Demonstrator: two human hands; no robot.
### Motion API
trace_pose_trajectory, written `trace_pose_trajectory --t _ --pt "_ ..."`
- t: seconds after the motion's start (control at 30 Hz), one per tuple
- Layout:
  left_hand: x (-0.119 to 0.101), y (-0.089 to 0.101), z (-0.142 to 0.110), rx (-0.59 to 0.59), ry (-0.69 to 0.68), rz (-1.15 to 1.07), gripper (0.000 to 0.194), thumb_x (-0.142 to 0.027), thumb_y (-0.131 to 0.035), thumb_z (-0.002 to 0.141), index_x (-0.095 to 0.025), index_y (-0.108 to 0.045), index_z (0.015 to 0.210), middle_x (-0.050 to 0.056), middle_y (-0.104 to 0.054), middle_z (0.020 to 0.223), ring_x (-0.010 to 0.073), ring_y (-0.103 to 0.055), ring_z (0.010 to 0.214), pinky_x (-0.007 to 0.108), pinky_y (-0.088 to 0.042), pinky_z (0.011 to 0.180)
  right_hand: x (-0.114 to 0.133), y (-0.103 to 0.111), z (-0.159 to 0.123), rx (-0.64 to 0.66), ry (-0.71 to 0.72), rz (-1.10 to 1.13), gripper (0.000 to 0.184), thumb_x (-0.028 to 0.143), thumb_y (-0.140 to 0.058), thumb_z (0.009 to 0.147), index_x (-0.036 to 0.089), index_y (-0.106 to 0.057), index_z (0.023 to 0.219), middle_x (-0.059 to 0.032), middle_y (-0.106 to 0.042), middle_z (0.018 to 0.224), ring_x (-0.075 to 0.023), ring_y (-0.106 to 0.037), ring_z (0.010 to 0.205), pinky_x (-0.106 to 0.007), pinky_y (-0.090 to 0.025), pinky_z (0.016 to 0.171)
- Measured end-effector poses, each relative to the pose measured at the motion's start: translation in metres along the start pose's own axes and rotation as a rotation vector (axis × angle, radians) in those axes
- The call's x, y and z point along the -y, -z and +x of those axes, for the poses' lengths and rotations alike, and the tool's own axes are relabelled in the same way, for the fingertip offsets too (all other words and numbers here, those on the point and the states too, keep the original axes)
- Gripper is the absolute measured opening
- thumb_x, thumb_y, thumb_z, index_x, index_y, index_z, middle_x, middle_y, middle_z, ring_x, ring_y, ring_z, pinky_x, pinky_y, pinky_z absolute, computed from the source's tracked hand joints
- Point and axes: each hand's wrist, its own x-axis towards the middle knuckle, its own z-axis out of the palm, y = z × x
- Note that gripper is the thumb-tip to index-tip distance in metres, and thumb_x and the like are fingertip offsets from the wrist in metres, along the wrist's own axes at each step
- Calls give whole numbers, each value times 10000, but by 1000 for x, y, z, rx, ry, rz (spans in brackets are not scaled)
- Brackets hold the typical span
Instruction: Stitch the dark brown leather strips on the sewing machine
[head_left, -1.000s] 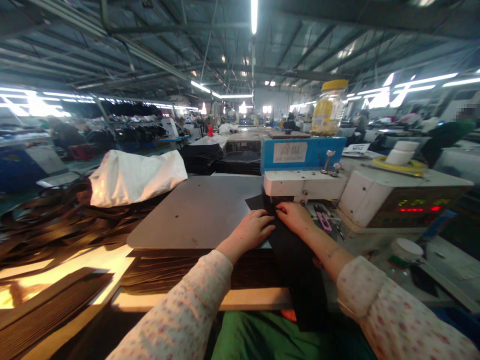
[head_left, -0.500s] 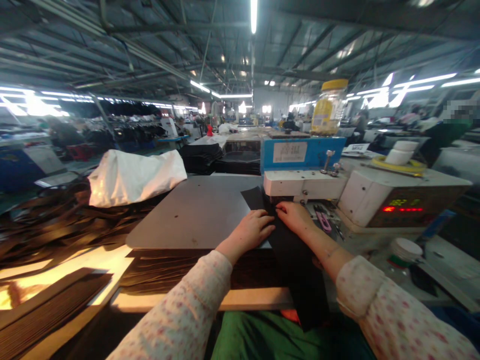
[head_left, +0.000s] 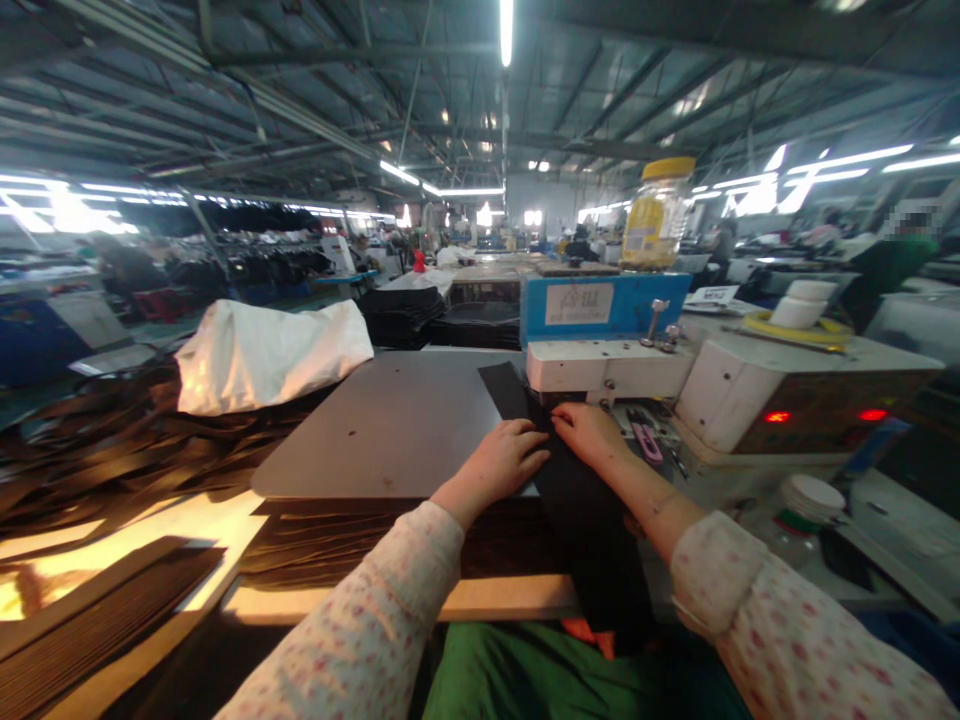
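A long black fabric strip (head_left: 592, 520) runs from the metal plate (head_left: 405, 420), past the white machine head (head_left: 577, 370), and down over the table edge towards my lap. My left hand (head_left: 506, 458) lies over its left edge, fingers stretched across the strip and the plate. On the other side, my right hand (head_left: 589, 432) has its fingertips pinched together at the strip, close below the machine head. What lies directly under the fingertips is hidden. Pink-handled thread snips (head_left: 646, 440) rest just right of my right hand.
A control box (head_left: 810, 390) with red lights stands at right, near a white-lidded jar (head_left: 810, 500). A yellow-capped jar (head_left: 660, 215) sits on the blue block (head_left: 570, 305). Stacked dark pieces (head_left: 390, 545) lie under the plate; a white cloth (head_left: 274, 355) is at left.
The black strip has slid slightly away from me, its far end further over the plate and its hanging end higher. Both hands stay nearly in place. The control box digits have given way to two red lights.
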Motion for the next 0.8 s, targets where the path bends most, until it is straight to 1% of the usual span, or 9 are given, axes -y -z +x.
trace_pose_trajectory --t 0.8 --pt "-2 2 0 4 -12 11 314 -343 -426 856 -180 -580 1076 81 -537 1107 191 -479 1045 308 -387 930 0 -1 0 -17 0 -27 265 279 -418 800 203 -641 922 -52 -680 897 -183 -611 819 -253 -414 672"
